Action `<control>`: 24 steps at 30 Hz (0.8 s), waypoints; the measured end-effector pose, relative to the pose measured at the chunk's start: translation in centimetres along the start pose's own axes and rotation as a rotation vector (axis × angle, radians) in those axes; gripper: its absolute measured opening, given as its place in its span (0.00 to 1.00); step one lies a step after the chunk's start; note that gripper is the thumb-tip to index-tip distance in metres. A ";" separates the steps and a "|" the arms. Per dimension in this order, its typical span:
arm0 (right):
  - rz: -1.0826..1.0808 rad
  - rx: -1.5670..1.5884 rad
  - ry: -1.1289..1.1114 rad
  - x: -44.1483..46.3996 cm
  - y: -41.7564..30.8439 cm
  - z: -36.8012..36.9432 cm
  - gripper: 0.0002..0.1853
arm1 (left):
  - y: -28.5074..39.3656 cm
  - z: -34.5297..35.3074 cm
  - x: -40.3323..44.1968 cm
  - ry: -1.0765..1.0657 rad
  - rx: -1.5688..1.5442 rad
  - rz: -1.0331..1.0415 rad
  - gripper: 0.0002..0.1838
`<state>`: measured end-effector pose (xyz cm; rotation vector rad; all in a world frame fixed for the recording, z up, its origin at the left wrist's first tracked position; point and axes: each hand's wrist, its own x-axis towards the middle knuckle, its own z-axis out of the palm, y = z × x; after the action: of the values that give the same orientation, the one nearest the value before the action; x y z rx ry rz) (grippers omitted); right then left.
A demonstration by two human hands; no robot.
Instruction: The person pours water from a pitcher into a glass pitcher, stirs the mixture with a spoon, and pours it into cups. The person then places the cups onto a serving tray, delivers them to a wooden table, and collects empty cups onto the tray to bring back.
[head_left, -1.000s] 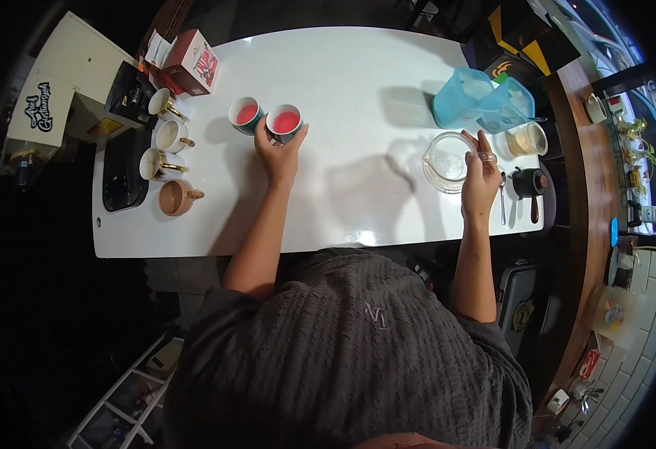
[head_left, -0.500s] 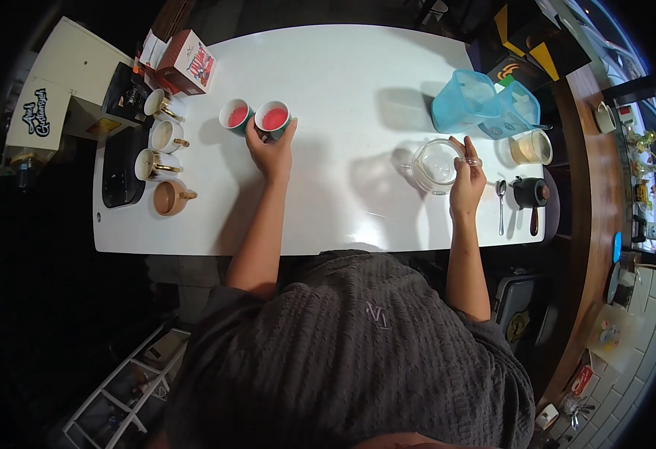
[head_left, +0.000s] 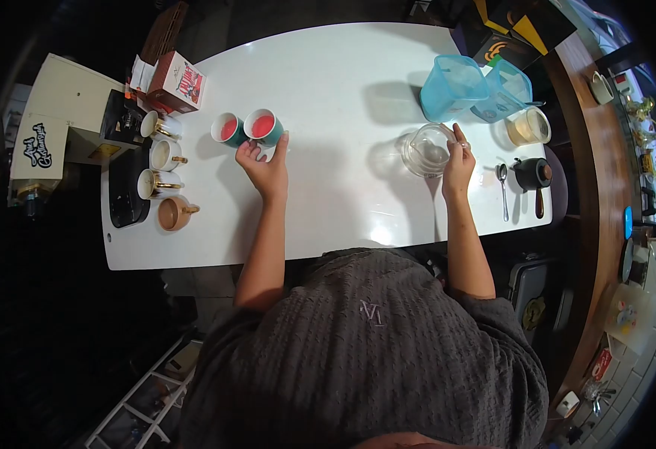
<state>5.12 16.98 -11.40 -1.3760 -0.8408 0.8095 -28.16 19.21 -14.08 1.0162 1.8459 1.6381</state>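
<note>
Two green cups with white insides and red liquid stand side by side on the white table (head_left: 328,112): the left cup (head_left: 228,129) and the right cup (head_left: 264,127). My left hand (head_left: 267,170) is at the near side of the right cup, thumb and fingers spread apart, fingertips close to its handle. Whether they still touch it is hard to see. With my right hand (head_left: 459,168) I grip a clear glass jug (head_left: 427,150) by its handle. The jug looks nearly empty; I cannot tell whether its base rests on the table.
Several mugs line the left side, among them a brown mug (head_left: 172,215), near a black tray (head_left: 128,191) and a red-and-white box (head_left: 182,82). On the right are a blue pitcher (head_left: 448,90), a jar (head_left: 528,127), a spoon (head_left: 503,191) and a black-handled pot (head_left: 531,174).
My left hand has drawn back slightly from the right cup, its fingers loosening from the cup's sides. My right hand keeps the glass jug. The whole view has shifted a little.
</note>
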 end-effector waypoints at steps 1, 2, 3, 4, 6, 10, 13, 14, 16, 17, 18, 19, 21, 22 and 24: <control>0.001 0.002 0.004 0.0 0.1 0.0 0.27 | 0.4 -0.2 -0.3 0.010 0.011 -0.033 0.43; 0.013 -0.012 0.011 0.0 0.1 -0.1 0.27 | 0.9 -0.6 -0.7 0.006 0.013 -0.031 0.43; 0.025 -0.025 0.018 -0.1 0.2 -0.1 0.27 | 1.3 -1.0 -1.0 -0.011 0.003 -0.027 0.37; 0.026 -0.024 0.022 -0.1 0.2 -0.1 0.27 | 1.7 -1.3 -1.2 -0.027 -0.006 -0.022 0.31; 0.023 -0.010 0.029 -0.1 0.5 -0.3 0.27 | 2.3 -1.5 -1.7 -0.051 -0.109 -0.004 0.23; 0.015 -0.023 0.094 0.3 1.4 -1.4 0.25 | 3.4 -2.8 -2.1 -0.174 -0.123 0.067 0.19; -0.023 -0.069 0.127 0.5 1.8 -3.0 0.23 | 4.4 -2.7 -2.8 -0.211 -0.151 -0.003 0.21; 0.045 -0.068 0.158 0.7 2.4 -3.8 0.22 | 4.5 -2.7 -2.9 -0.224 -0.149 0.000 0.21; 0.098 -0.105 0.211 0.7 3.0 -4.9 0.22 | 4.8 -2.8 -3.3 -0.276 -0.114 0.017 0.22; 0.102 -0.102 0.227 0.5 3.1 -5.2 0.22 | 4.9 -2.7 -3.4 -0.293 -0.112 0.021 0.22; 0.133 -0.119 0.223 0.4 3.2 -5.5 0.23 | 5.1 -2.7 -3.6 -0.302 -0.114 0.018 0.22; 0.164 -0.137 0.217 0.2 2.6 -5.6 0.24 | 5.2 -2.7 -3.7 -0.309 -0.117 0.014 0.23; 0.129 -0.124 0.230 -0.4 1.8 -5.2 0.26 | 5.4 -2.7 -3.9 -0.343 -0.119 0.000 0.23; 0.091 -0.115 0.229 -0.7 1.5 -4.9 0.28 | 5.4 -2.8 -3.9 -0.364 -0.123 -0.017 0.23; 0.073 -0.098 0.287 -0.9 1.7 -4.3 0.30 | 5.1 -3.0 -3.9 -0.393 -0.143 -0.013 0.23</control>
<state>8.44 14.18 -13.22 -1.5733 -0.6155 0.6127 -26.97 14.37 -9.10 1.1625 1.4538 1.4167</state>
